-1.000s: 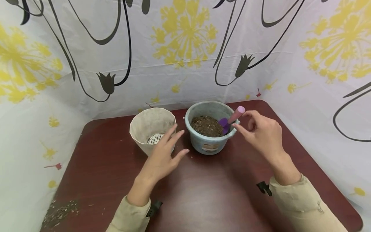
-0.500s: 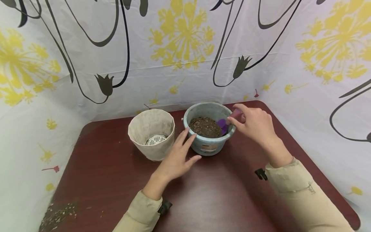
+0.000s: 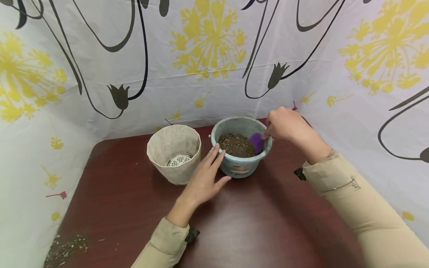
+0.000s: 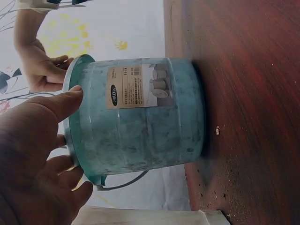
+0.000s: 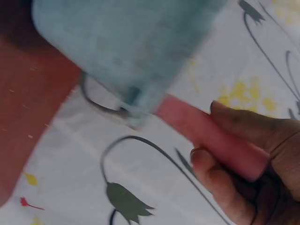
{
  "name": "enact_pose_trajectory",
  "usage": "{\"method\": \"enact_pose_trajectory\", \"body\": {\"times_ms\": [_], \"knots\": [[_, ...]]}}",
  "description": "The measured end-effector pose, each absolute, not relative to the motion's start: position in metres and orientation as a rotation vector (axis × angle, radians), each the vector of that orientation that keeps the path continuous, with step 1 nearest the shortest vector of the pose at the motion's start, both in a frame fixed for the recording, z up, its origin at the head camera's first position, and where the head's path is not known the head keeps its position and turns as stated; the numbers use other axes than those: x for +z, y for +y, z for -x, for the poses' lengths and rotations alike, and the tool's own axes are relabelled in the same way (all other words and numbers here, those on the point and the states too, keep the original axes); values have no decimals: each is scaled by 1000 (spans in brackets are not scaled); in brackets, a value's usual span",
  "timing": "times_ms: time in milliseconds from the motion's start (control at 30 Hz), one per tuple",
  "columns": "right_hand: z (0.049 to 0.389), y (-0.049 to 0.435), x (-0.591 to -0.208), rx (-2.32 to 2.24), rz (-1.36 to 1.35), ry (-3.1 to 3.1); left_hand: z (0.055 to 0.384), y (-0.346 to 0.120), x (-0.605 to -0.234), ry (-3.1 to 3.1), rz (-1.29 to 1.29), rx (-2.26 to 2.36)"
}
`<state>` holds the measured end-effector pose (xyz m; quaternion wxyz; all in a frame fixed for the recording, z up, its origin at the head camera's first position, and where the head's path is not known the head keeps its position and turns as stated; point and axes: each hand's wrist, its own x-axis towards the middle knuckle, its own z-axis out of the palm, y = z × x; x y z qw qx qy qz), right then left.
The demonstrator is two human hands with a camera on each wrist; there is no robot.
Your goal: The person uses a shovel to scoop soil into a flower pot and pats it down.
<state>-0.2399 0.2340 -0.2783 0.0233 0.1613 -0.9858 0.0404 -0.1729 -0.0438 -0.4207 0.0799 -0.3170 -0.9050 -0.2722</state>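
Note:
A blue bucket [image 3: 239,163] with dark soil [image 3: 237,145] in it stands toward the back of the table. Inside, against its right wall, leans a trowel with a purple blade [image 3: 256,143] and a pink handle [image 5: 211,133]. My right hand [image 3: 289,124] grips that handle between thumb and fingers, above the bucket's right rim. At the front left rim is my left hand [image 3: 205,178], its fingers extended and the thumb apart; in the left wrist view the thumb [image 4: 70,99] lies by the rim. How firmly it touches cannot be told.
Left of the bucket stands an off-white faceted pot [image 3: 174,173] with a perforated disc [image 3: 179,160] at its bottom. Spilled soil [image 3: 67,248] lies at the table's front left. Printed fabric [image 3: 194,93] encloses the dark red table [image 3: 254,230]. The bucket has a wire handle [image 4: 124,186].
My right hand has moved from beside the trowel onto its handle and turned over it. My left hand has shifted right, from in front of the pot to the bucket's rim.

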Motion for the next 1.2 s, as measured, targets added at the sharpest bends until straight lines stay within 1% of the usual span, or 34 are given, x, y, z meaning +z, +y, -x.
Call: {"method": "enact_pose_trajectory", "body": {"times_ms": [200,400,567,700,833,1033,1200], "knots": [[229,240,-260,105,-583,-2894,175,-45,-422,-2717,961,-776],[225,244,-255,175,-606,-2890,176,-44,-424,-2701,943,-808],[237,243,-264,274,-619,-3072,176,-39,-425,-2742,850,-905],[248,245,-276,199,-649,-3168,177,-33,-421,-2793,767,-963],[253,246,-284,144,-772,-3114,180,-28,-416,-2787,715,-986],[250,244,-290,220,-1005,-2959,181,-26,-414,-2769,702,-967],[255,238,-305,315,-1028,-2930,181,-28,-414,-2788,710,-942]]}}
